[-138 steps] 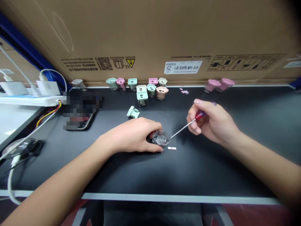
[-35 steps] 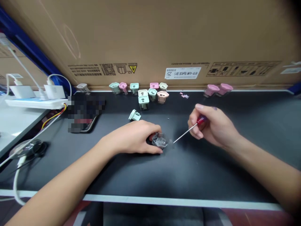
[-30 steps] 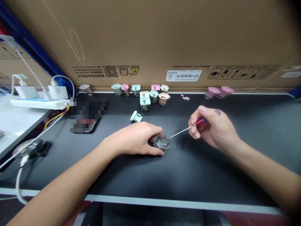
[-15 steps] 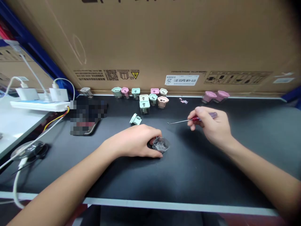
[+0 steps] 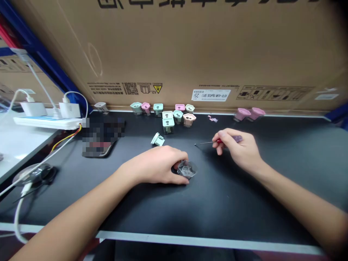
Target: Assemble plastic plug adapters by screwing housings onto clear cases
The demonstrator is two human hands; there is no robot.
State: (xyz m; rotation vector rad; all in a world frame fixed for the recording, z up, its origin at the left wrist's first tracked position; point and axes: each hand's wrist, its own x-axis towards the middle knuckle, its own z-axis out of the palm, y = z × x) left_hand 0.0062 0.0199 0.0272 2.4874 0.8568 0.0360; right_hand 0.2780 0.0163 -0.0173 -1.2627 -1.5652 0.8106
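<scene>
My left hand (image 5: 160,165) rests on the black table with thumb and fingers closed around a clear hexagonal plastic cup (image 5: 187,169), its open top facing up. In my right hand (image 5: 239,146) is a thin screwdriver (image 5: 205,143) with a red and purple handle. Its shaft points left, and a tiny dark bit shows at the tip, too small to make out. Just beyond my left hand lies a mint-green sharpener lid (image 5: 157,140), tipped on its side.
Several pastel two-hole pencil sharpeners (image 5: 168,125) stand near the back edge, with two pink ones (image 5: 257,113) farther right. Small pink scraps (image 5: 212,119) lie between. At left are a blurred-out phone (image 5: 102,139), a white power strip (image 5: 49,122) and cables. A large cardboard box (image 5: 174,54) forms the back.
My right hand has moved slightly left, with the screwdriver's handle nearer its tip in view. My left hand stays on the cup. The camera view has tilted up a little.
</scene>
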